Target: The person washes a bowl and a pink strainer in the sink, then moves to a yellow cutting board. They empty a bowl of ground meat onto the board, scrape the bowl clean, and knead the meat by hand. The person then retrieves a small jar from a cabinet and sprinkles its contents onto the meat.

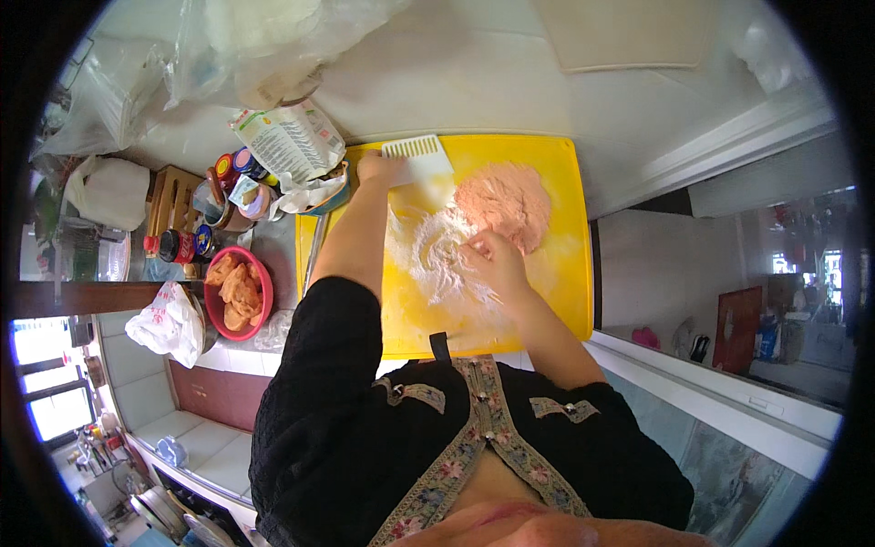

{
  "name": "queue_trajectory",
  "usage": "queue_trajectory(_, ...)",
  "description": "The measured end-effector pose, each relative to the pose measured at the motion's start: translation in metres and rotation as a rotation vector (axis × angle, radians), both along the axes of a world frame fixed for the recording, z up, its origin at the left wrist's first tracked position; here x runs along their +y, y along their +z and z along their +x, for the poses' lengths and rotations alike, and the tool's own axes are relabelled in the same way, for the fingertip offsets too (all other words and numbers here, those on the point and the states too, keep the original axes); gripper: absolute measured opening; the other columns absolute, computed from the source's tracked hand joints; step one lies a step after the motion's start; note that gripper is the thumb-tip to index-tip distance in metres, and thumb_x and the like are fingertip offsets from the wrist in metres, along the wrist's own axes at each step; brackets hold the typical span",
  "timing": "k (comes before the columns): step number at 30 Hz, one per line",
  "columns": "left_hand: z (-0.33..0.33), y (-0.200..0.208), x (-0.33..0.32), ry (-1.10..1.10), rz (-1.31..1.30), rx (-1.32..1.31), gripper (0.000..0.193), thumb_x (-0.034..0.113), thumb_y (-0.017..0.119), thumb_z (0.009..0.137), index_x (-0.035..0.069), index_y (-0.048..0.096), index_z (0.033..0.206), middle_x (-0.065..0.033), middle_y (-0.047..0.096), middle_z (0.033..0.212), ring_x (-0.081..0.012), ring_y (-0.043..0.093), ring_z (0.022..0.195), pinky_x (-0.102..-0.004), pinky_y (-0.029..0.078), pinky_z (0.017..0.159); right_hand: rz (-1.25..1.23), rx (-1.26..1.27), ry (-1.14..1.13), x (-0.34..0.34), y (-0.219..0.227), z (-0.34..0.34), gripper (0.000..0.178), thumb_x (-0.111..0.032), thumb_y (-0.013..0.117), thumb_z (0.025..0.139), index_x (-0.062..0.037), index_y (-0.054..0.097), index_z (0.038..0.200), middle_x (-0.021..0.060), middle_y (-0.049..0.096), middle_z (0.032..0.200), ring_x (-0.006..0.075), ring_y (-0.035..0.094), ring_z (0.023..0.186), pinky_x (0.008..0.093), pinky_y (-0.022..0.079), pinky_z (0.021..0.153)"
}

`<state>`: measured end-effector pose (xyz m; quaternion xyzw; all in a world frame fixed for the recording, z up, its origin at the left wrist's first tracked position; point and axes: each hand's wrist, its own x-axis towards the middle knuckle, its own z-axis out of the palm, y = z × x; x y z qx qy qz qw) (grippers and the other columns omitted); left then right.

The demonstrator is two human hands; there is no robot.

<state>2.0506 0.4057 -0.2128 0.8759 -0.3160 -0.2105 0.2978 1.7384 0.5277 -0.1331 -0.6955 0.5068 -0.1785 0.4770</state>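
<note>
One floury mound of pinkish-orange dough (506, 202) lies toward the far right corner of a yellow board (563, 305). Broad, low and rounded, it has a rough, crumbly-looking skin under its pale dusting. It will probably handle as soft, yielding and fairly weighty for its bulk, tacky wherever the coating is thin; a broad hold with both palms under its sides should suit it better than a pinch, which could tear it.

The right hand (495, 262) is at the mound's near left edge, fingers drawn narrowly together; whether anything is pinched between them I cannot tell. Near the board's far left corner, the left hand (374, 167) is closed on the left end of a white slotted scraper (425, 162). This is flat and thin, likely light and rather stiff, best taken by its plain edge.

Dry, powdery flour (427, 251) is smeared in swirls across the board's middle, and would make that surface slippery. Off the board's left edge, on the grey worktop (284, 257), a round red bowl (267, 296) holds smooth, lumpy orange pieces (239, 294).
</note>
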Motion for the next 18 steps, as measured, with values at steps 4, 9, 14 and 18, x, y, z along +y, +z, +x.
queue_trajectory(4,-0.024,0.041,0.023,-0.134,-0.498,0.573,0.017,0.014,0.070,0.096,0.000,0.071,0.105,-0.0009,0.071,0.094,-0.0071,0.063,0.083,-0.0257,0.050,0.074,-0.682,-0.047,-0.021,-0.027,-0.013,-0.014,0.043,-0.023,0.083,0.082,-0.0070,0.066,0.118,0.0133,0.068,0.111,0.0322,0.063,0.114,0.0416,0.052,0.094)
queue_trajectory(9,-0.055,0.135,0.078,-0.706,-0.441,0.415,0.022,0.017,0.072,0.094,-0.001,0.072,0.109,-0.0010,0.071,0.092,-0.0080,0.063,0.083,-0.0252,0.050,0.077,-0.920,0.026,-0.089,-0.050,0.079,0.002,0.041,-0.023,0.083,0.084,-0.0088,0.067,0.119,0.0117,0.071,0.109,0.0274,0.067,0.103,0.0359,0.054,0.085)
queue_trajectory(14,-0.088,0.163,0.087,-0.927,-0.408,0.296,0.025,0.020,0.072,0.094,0.002,0.072,0.113,-0.0061,0.074,0.102,-0.0143,0.066,0.092,-0.0295,0.051,0.083,-0.076,-0.090,0.078,-0.059,0.062,-0.005,0.040,-0.025,0.078,0.088,-0.0065,0.066,0.121,0.0090,0.074,0.094,0.0182,0.070,0.077,0.0323,0.054,0.069)
queue_trajectory(18,-0.084,0.111,0.103,-0.640,-0.696,0.122,0.026,0.025,0.072,0.094,0.005,0.075,0.111,-0.0096,0.075,0.109,-0.0269,0.068,0.104,-0.0373,0.052,0.091,0.015,-0.405,-0.160,-0.062,0.019,-0.056,0.031,-0.014,0.073,0.093,-0.0032,0.066,0.121,0.0058,0.074,0.103,0.0133,0.070,0.080,0.0311,0.055,0.073)
